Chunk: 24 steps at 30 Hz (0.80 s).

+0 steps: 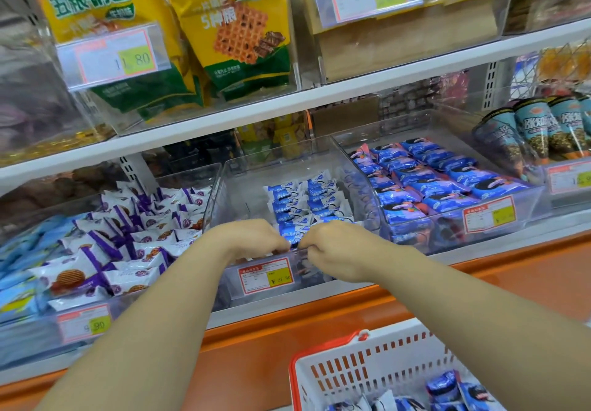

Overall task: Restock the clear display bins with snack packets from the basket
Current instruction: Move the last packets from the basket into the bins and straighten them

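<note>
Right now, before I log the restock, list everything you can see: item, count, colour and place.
Blue-and-white packets: two short rows, middle clear bin.
Middle clear bin: one, front tag red and yellow.
Purple-and-white packets: many, bin to the left.
Dark blue packets: many, in rows, bin to the right.
Cone snacks: several, teal and dark, far right.
Yellow-and-green bags: two, upper shelf.
Basket: one, white with red rim, bottom right, a few blue packets inside.
Counter edge: orange, below the bins.
Left hand, right hand: both curled at the middle bin's front, pinching a blue packet between them.
</note>
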Tool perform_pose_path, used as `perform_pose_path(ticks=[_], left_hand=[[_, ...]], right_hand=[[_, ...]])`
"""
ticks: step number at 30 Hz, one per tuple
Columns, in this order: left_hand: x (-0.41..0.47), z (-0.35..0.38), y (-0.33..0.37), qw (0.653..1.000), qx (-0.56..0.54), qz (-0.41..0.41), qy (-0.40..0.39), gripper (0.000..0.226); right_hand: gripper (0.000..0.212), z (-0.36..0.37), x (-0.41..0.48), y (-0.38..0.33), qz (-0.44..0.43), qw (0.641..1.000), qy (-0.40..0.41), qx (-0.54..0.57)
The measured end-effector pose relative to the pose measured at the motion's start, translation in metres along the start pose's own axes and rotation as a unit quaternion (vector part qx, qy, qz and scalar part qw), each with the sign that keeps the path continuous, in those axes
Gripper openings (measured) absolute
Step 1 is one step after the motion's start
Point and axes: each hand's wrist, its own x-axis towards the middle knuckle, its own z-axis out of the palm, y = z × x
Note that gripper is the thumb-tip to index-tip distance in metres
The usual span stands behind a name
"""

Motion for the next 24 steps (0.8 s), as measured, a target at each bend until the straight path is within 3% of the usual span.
perform_pose_path(ticks=[4,7,12,16,20,24], left_hand=[[0.003,0.000,-0.004,0.999,-0.033,0.002,-0.011,0.026],[0.006,0.002,-0.007,0.998,-0.057,0.013,-0.005,0.027],[0.012,0.008,-0.013,0.999,0.000,0.040,-0.001,0.043],[0.012,0.009,-0.013,0.998,-0.035,0.038,0.029,0.026],[0.014,0.014,-0.015,0.997,-0.001,0.043,0.063,0.009],[0.012,0.013,-0.012,0.996,0.058,0.055,0.037,0.026]], right_hand=[[0.032,-0.005,0.007,-0.001,0.016,0.999,-0.013,0.027],[0.030,-0.005,0.013,-0.002,0.015,0.999,-0.043,0.010],[0.030,-0.002,0.015,-0.005,0.028,0.996,-0.063,-0.050],[0.029,-0.005,0.012,-0.005,0.023,0.998,-0.060,-0.022],[0.033,-0.004,0.010,-0.006,0.021,0.998,-0.049,-0.018],[0.025,0.000,0.010,-0.006,0.020,0.998,-0.048,-0.039]])
